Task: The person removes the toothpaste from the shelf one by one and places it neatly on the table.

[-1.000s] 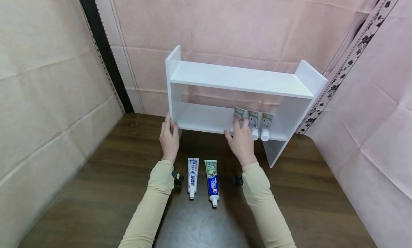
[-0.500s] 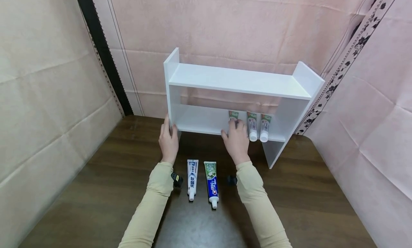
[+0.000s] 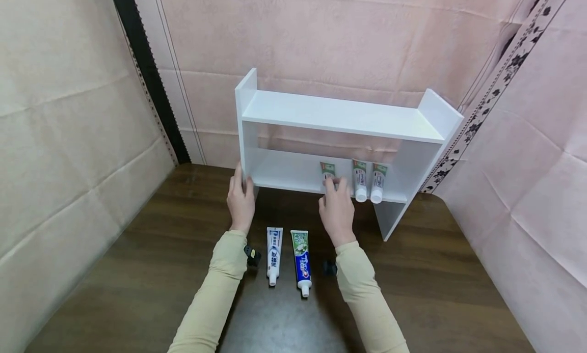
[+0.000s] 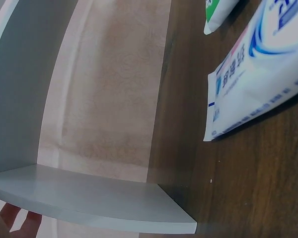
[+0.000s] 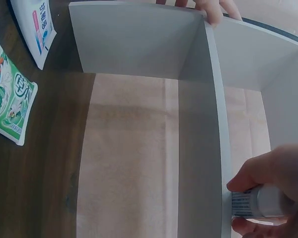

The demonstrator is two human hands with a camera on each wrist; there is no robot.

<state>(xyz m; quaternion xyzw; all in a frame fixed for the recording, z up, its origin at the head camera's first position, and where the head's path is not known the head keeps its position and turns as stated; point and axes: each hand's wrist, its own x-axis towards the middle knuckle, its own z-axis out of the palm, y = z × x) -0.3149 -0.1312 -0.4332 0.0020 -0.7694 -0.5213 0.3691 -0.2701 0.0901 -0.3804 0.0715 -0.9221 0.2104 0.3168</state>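
In the head view, my left hand (image 3: 240, 202) grips the left side panel of a white two-tier shelf (image 3: 339, 116), fingers along its outer face and thumb at the front edge. My right hand (image 3: 337, 210) reaches to the lower tier and pinches a toothpaste tube (image 3: 327, 168) near its white cap (image 5: 270, 201), thumb and fingers on opposite sides. The hand covers much of this tube in the head view. To its right, two similar tubes, a middle one (image 3: 359, 180) and a right one (image 3: 378, 182), lie side by side, caps toward the front edge.
On the brown wooden table (image 3: 160, 271) lie a white-and-blue toothpaste tube (image 3: 274, 253) and a green-and-blue toothpaste tube (image 3: 301, 259), between the forearms. Pale pink cloth (image 3: 335, 42) hangs behind the shelf and at both sides.
My right hand has shifted the pinched tube leftward along the lower tier, widening the gap to the other two. The left hand has stayed at the side panel.
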